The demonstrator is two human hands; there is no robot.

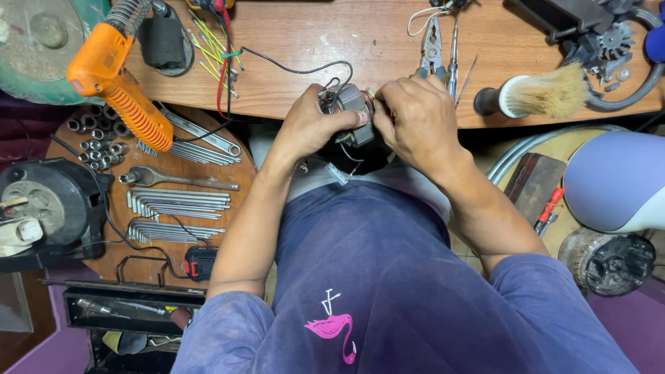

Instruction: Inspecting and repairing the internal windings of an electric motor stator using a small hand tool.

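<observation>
Head view: left hand (313,128) and right hand (413,118) both pinch a small motor (352,111) between them, each grip pressed on it, just off the worktop (388,41) edge, black wire (298,69) attached.

Both hands cover much of the small motor part (355,111): the left hand (313,128) hides its near left side, and the right hand (415,121) hides its right end, so what the right fingertips touch cannot be told. The pliers (432,45) beyond the right hand are partly hidden by its knuckles. Far left of the left hand, the green disc (41,48) is cut off by the picture's edge. Right of the right hand, the pale rounded housing (616,180) runs out of view.
</observation>
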